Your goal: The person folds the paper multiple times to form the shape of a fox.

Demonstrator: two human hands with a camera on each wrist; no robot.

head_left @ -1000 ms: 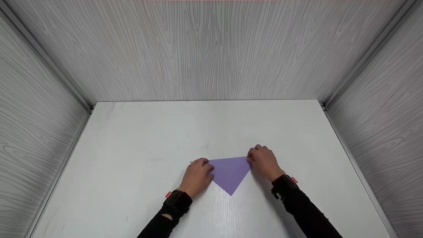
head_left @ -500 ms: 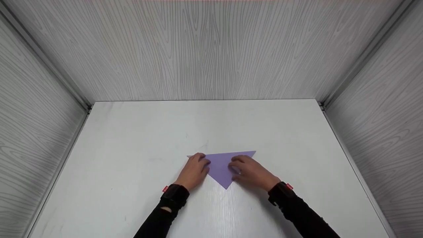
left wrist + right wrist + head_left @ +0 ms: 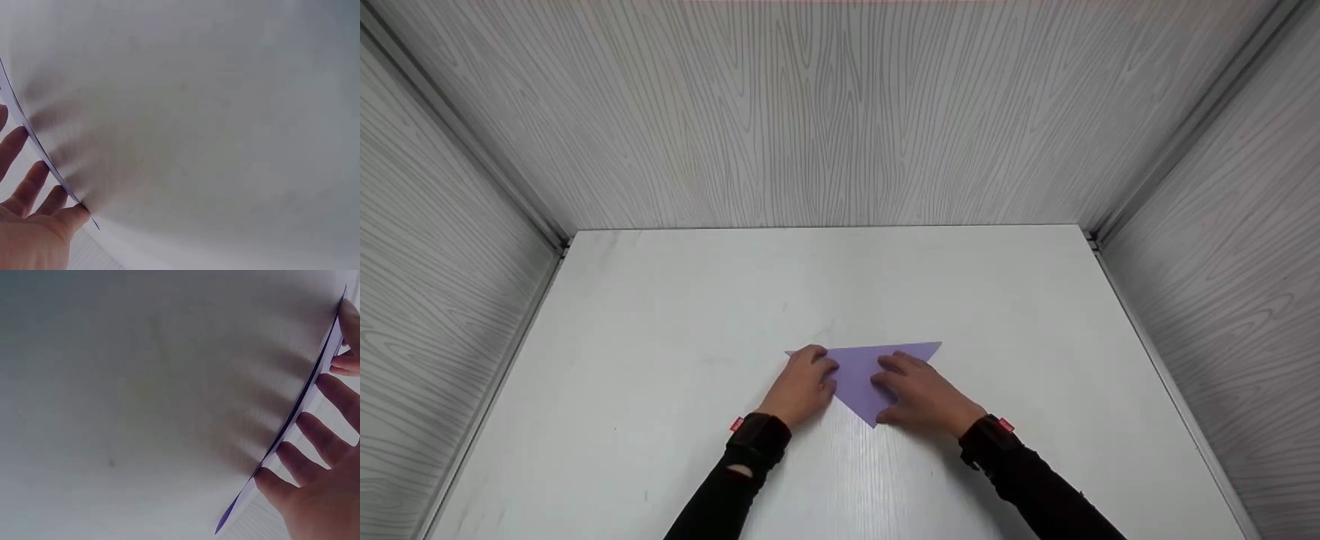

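A purple sheet of paper (image 3: 855, 379), folded to a triangle, lies on the table with its long edge away from me and one point towards me. My left hand (image 3: 801, 388) rests on its left part, covering most of that corner. Fingertips press along the paper (image 3: 39, 147) in the left wrist view. The right hand (image 3: 922, 394) lies over the right half, fingers spread, tips on the paper. From the right wrist, the layers of the paper (image 3: 301, 402) show a narrow gap near one end, and fingertips (image 3: 264, 478) touch the top layer.
The white tabletop (image 3: 675, 300) stretches around the paper on every side. A grey wood-grain panel (image 3: 825, 112) stands at the back, with side panels at the left (image 3: 442, 285) and right (image 3: 1222, 262). Dark bands (image 3: 761, 439) circle both wrists.
My right hand has left the paper's right corner, moved left and spread its fingers on the sheet. The paper has shifted slightly away and left, while the left hand stays on it.
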